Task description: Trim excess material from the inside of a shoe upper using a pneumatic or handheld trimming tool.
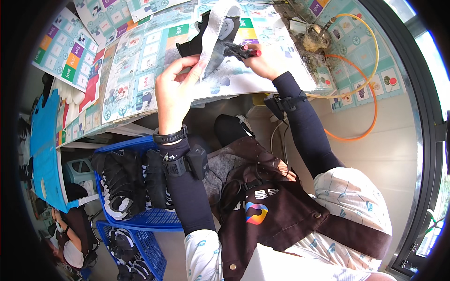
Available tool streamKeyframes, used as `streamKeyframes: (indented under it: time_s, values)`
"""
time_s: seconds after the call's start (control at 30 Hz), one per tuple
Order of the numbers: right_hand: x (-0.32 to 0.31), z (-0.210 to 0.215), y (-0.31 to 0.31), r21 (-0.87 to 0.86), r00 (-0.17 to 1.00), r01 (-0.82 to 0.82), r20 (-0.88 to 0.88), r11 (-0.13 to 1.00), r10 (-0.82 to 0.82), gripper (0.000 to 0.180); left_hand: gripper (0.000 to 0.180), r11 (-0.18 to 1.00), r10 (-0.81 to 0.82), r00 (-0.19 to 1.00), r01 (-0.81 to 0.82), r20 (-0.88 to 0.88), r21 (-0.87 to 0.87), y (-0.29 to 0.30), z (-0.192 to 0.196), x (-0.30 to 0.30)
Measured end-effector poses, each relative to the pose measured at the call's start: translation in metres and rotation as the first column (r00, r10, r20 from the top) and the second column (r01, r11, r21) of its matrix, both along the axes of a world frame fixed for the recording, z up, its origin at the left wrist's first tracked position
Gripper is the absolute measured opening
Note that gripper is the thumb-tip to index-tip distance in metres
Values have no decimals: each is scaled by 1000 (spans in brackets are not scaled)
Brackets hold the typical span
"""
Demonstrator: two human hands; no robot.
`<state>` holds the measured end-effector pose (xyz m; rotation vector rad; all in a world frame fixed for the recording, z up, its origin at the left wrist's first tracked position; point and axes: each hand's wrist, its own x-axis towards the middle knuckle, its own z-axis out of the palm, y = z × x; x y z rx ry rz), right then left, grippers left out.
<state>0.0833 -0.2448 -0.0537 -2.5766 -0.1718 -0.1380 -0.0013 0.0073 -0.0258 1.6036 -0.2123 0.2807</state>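
Note:
My left hand point(176, 89) pinches the lower end of a long white band point(212, 35) between thumb and fingers. The band arches over a black piece point(193, 46) with a grey rounded part, possibly part of a shoe; its full shape is hidden. Closed around a small black tool with red ends point(243, 51), my right hand point(263, 64) is just right of the black piece. I cannot tell the tool's exact kind, or whether its tip touches the piece. Both hands are above a worktable point(140, 86) covered with printed sheets.
Black shoes point(124, 182) with white soles fill a blue basket point(159, 219) below the table at left, with another blue basket point(152, 246) nearer. A yellow hose point(377, 51) and an orange hose point(375, 110) loop at right. Another person point(72, 234) sits far left.

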Motion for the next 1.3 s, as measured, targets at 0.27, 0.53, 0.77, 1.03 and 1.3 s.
streamKeyframes:
  time_s: [0.27,0.53,0.77,1.03,1.3]
  values:
    - [1,1,3,-16,998,61,13,998,-61,42,17,1000,10,1000,-10,8,23,1,-2,-1]
    - [3,4,8,-17,999,0,-37,1000,-1,40,17,1000,10,1000,-11,24,25,1,-4,0]
    - [2,4,13,21,996,13,85,1000,-15,38,16,1000,-2,999,2,35,5,3,-6,-1]
    - [5,0,0,36,999,-17,-46,999,18,35,17,1000,14,1000,-14,22,21,2,-2,-3]
    - [-15,20,3,-33,995,-57,-82,998,54,30,17,1000,21,997,-22,75,11,2,-8,1]
